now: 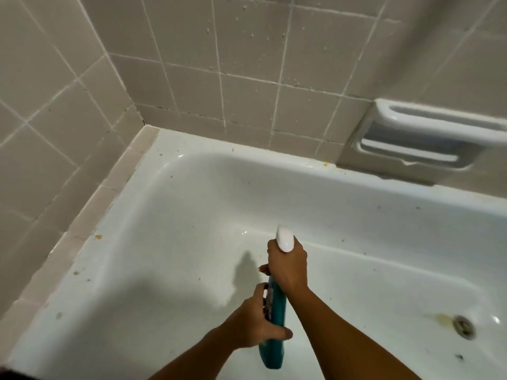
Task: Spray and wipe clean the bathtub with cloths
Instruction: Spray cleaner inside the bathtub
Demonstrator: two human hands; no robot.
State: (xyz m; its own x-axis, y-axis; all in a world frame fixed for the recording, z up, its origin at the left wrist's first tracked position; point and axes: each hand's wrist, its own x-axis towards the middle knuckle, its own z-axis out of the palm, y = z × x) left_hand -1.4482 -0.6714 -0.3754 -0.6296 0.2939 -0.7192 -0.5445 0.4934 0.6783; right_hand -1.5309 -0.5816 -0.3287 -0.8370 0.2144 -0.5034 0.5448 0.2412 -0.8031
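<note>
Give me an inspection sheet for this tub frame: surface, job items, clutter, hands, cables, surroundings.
Surface: white bathtub, scattered dark and orange specks; yellowish stain beside the drain.
Job's things: teal spray bottle with white head, held over the tub; no cloth seen.
Clutter: nothing seen.
Grippers: left hand grips the bottle's body; right hand grips its neck below the head.
Cables: nothing seen.
Surroundings: beige tiled wall with droplets; white soap dish recessed at right.

spray bottle (275,319) above bathtub (164,215), drain (464,326) right
</note>
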